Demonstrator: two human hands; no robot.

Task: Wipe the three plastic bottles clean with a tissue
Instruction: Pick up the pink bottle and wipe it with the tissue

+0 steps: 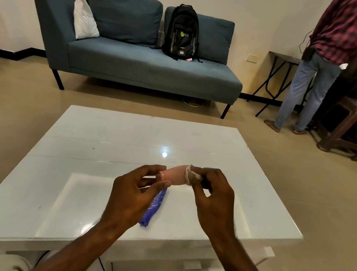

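While the left hand (131,193) pinches the cap end of the pink bottle (174,176) between thumb and fingers (153,168), the right hand (215,197) pinches a tissue (191,174) wrapped around the bottle's other end, above the white tabletop (104,149). The purple bottle (154,208) lies under the left hand, its cap near the front edge. Both bottles are well apart from the far and side edges.
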